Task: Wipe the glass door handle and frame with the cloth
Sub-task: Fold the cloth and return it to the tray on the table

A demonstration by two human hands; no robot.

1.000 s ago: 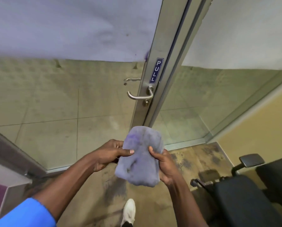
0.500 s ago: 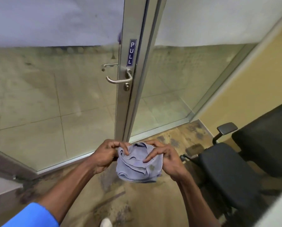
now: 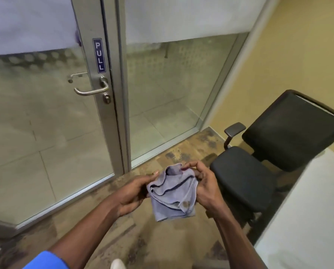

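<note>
Patchy carpet by glass door (image 3: 45, 133), lever handle (image 3: 91, 90) untouched, both hands' fingers (image 3: 189, 165) gripping crumpled cloth (image 3: 173, 197) (stained)

Left hand (image 3: 132, 191) and right hand (image 3: 205, 188) raised together, fingers pinching

Crumpled lilac cloth (image 3: 173, 195) held between left hand (image 3: 132, 193) and right hand (image 3: 205, 188), fingers (image 3: 189, 165) pinching its top edge, well short of the door. Lever handle (image 3: 91, 91) on the aluminium frame (image 3: 108, 121), under a blue PULL sticker (image 3: 99, 55). Black office chair (image 3: 259, 171) to the right.
</note>
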